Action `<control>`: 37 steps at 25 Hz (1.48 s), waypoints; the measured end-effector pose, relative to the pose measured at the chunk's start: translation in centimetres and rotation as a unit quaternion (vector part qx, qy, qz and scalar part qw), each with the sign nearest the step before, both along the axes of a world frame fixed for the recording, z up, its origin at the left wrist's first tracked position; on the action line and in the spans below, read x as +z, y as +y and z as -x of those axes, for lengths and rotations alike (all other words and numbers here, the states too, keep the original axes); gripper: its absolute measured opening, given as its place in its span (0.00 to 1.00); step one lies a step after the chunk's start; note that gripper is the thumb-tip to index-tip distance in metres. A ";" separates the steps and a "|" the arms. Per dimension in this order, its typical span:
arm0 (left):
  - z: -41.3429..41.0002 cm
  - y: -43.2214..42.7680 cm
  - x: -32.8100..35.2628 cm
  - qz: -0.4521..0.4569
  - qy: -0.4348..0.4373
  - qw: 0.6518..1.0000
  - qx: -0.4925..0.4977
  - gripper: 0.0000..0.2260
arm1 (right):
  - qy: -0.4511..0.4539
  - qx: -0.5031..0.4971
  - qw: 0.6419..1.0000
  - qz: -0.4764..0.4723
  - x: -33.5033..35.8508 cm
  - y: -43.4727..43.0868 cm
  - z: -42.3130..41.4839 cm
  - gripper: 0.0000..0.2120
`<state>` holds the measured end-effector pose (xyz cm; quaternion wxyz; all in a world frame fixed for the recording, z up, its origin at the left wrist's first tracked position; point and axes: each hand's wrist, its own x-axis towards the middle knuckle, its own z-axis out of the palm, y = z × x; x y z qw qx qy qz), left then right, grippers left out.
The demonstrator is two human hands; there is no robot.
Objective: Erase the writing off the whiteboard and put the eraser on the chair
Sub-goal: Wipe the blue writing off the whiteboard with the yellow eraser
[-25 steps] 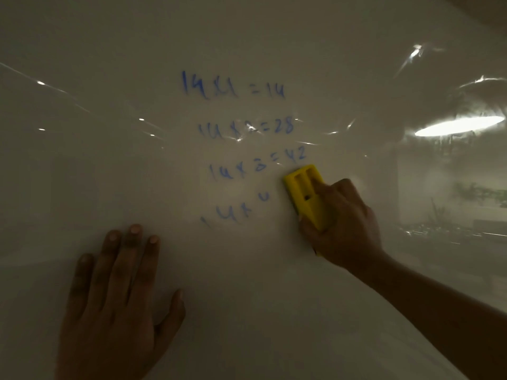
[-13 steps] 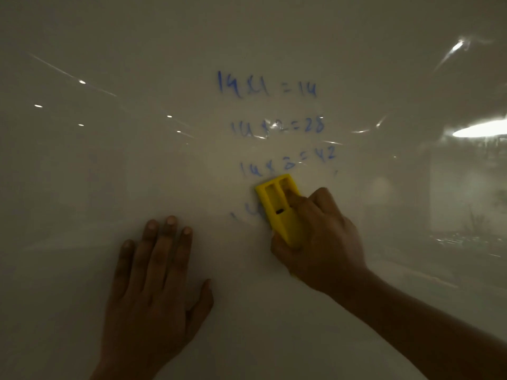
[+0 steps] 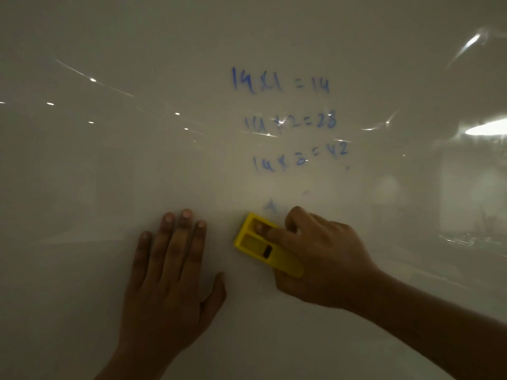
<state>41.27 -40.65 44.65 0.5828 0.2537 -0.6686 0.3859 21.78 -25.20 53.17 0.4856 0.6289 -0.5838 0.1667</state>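
Observation:
The glossy whiteboard (image 3: 109, 174) fills the whole view. Three lines of blue writing (image 3: 288, 119) stand on it: "14x1=14", "14x2=28", "14x3=42". A faint blue smudge (image 3: 270, 206) is left below them. My right hand (image 3: 321, 256) grips a yellow eraser (image 3: 260, 246) and presses it flat on the board just under the smudge. My left hand (image 3: 170, 272) lies flat on the board to the left of the eraser, fingers spread, holding nothing. No chair is in view.
Ceiling lights (image 3: 488, 128) and a room reflect in the board's right side. Small glare spots dot the left half.
My right hand has dragged the eraser down and to the left across the fourth line, wiping most of it away. The view has shifted, so the writing sits further right.

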 end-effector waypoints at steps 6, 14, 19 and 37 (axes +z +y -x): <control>0.1 0.0 0.0 0.006 0.003 1.000 0.010 0.34 | -0.121 0.022 0.990 0.069 -0.9 -0.2 0.0 0.29; 0.3 0.1 0.0 0.008 0.009 1.000 0.017 0.34 | -0.302 0.000 0.931 0.206 1.2 0.8 4.5 0.26; 0.4 -0.2 0.1 0.022 0.024 0.999 0.022 0.33 | -0.148 -0.009 0.981 0.127 -1.6 0.8 5.2 0.27; 1.2 -1.4 0.2 0.036 0.048 0.998 0.033 0.34 | -0.313 0.036 0.907 0.278 5.5 -0.6 3.9 0.28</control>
